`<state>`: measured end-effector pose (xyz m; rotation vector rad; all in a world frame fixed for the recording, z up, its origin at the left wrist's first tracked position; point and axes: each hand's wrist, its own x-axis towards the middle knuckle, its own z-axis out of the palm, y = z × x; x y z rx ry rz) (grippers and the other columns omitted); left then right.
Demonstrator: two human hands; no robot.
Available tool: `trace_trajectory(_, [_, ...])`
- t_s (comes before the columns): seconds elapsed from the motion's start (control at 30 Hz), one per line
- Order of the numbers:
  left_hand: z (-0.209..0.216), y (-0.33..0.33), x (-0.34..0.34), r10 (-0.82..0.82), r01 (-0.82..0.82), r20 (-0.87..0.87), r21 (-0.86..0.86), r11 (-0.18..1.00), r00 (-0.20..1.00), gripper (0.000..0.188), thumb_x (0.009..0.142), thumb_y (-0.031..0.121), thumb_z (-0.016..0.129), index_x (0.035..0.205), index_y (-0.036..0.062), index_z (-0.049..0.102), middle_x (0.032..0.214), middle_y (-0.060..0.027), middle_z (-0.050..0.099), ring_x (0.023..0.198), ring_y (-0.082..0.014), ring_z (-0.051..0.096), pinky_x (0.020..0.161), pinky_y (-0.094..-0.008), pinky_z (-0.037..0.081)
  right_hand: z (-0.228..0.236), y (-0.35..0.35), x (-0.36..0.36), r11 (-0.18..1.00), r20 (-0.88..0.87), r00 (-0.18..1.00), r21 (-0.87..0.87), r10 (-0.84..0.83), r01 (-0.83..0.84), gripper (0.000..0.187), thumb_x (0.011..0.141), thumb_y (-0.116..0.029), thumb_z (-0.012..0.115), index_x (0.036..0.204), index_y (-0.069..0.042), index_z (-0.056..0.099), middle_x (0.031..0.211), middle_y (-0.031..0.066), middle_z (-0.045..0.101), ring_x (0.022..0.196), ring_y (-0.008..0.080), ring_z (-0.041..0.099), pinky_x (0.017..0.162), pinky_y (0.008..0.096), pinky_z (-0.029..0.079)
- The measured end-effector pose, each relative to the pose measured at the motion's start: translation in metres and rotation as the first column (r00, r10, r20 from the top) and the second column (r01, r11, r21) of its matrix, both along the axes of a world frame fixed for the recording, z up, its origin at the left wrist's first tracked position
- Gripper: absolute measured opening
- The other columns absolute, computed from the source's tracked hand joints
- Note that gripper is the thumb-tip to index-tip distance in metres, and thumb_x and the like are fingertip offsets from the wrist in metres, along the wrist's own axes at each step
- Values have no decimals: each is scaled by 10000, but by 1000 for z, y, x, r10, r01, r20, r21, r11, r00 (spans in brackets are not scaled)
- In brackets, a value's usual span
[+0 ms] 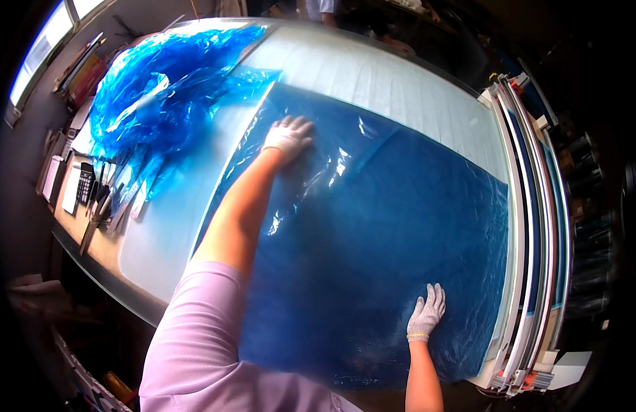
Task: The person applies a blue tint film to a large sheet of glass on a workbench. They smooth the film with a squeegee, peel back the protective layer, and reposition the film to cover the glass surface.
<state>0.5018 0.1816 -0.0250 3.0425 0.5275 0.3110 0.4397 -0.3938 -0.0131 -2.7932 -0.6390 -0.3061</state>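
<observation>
A large dark blue sheet (373,240) with a glossy, wrinkled film surface lies flat on the table in front of me. My left hand (288,137), in a white glove, rests on it near the far left corner, fingers spread. Lower down at the right, my right hand (426,316) lies on the same sheet in a whitish knit glove with a yellow cuff band, its fingers stretched out. Neither hand grips anything. Creases and bright glints show in the film just right of my left hand.
Crumpled bright blue plastic film (160,96) is heaped at the far left. Near it lie a calculator (86,182) and several thin tools on the wooden table edge. Long panels or rails (538,226) stand along the right side. Pale sheeting (373,75) covers the table's far part.
</observation>
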Motion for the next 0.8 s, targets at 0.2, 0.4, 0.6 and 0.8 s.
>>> trace_trajectory(0.2, [22,56,9,448,-456,86,104,884,890,541,860,450,579,1304,146,517,1384,-109,468,1294,-306,402,1047,-475,333,6,12,2,1000,-30,999,-3,-20,20,438,856,-129,561,1284,-57,504,1365,186,445,1293,379,376,1078,489,274])
trace_trajectory(0.4, [12,-120,22,-642,656,150,-71,751,752,582,827,421,643,1308,134,487,1373,-109,468,1284,-330,424,1062,-476,352,2,13,1,999,-32,999,-38,-27,26,434,859,-126,558,1286,-62,506,1370,175,442,1295,370,375,1082,475,274])
trace_trajectory(0.6, [20,12,32,-219,220,27,-53,974,975,562,865,450,586,1348,182,479,1407,-100,448,1319,-319,387,1079,-462,324,3,11,3,998,-34,999,-39,-40,39,437,857,-121,562,1288,-73,512,1377,157,442,1298,359,377,1077,474,280])
trace_trajectory(0.8, [37,37,16,-75,80,210,-18,997,975,529,806,385,664,1255,126,556,1291,-135,542,1205,-331,498,986,-429,423,4,14,3,998,-28,999,-46,-46,45,444,856,-123,566,1292,-77,503,1375,152,444,1293,352,383,1072,470,286])
